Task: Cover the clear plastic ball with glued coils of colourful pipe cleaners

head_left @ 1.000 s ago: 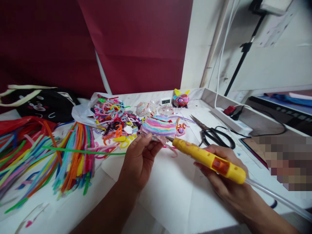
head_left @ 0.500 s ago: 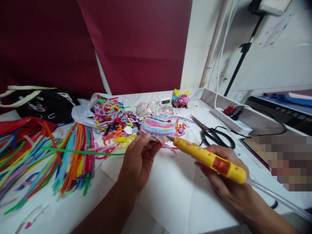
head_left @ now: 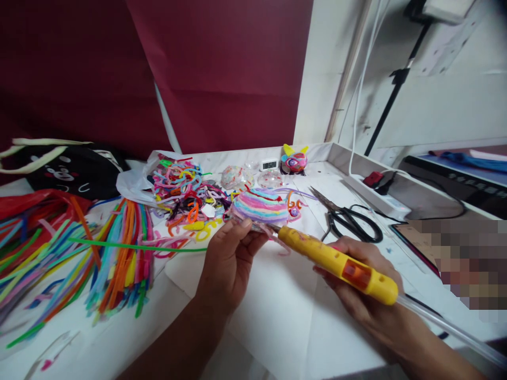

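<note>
My left hand [head_left: 232, 256] pinches the lower edge of a rounded pipe-cleaner craft [head_left: 261, 206], striped in pink, blue, yellow and purple. Small orange curls and a purple bead-like piece sit at its right end. In my right hand [head_left: 364, 285] is a yellow hot glue gun [head_left: 336, 264], with a clear glue stick [head_left: 447, 324] running out of its back. The gun's nozzle points left and meets the craft's underside near my left fingertips; whether it touches is hard to tell. A pale pink pipe-cleaner piece [head_left: 280, 245] hangs below the nozzle.
Black-handled scissors [head_left: 352, 221] lie to the right, near a white power strip [head_left: 376, 192]. Bundled pipe cleaners [head_left: 122, 258] spread over the left side, with a heap of cut pieces [head_left: 180, 184] behind. A small digital clock [head_left: 269, 165] and a colourful figure [head_left: 294, 160] stand at the back.
The craft and my left hand have shifted slightly right, and the craft's striped face is turned a little more to view. The glue gun has moved slightly left and down, its nozzle nearer my left fingers.
</note>
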`<state>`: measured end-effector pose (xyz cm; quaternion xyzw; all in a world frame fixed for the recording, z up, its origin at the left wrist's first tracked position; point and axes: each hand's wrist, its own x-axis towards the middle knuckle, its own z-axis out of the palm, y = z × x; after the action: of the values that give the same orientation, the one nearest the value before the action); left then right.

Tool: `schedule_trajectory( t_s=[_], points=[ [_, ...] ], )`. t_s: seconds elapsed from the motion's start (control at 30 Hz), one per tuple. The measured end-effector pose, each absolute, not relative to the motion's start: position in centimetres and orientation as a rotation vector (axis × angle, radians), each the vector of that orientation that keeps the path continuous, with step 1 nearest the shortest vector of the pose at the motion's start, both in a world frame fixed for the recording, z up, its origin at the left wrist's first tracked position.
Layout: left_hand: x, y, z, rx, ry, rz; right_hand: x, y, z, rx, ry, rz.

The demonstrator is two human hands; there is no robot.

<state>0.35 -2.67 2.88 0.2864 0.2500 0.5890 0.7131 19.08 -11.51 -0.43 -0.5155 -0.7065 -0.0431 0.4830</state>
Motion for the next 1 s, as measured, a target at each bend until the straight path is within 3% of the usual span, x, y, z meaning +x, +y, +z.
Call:
schedule_trajectory(
  t_s=[1.0],
  points=[
    [0.01,-2.42,3.77,0.443,0.599,1.389,19.75,-11.43,-1.21,-1.266,-1.715,-0.109]
  ],
)
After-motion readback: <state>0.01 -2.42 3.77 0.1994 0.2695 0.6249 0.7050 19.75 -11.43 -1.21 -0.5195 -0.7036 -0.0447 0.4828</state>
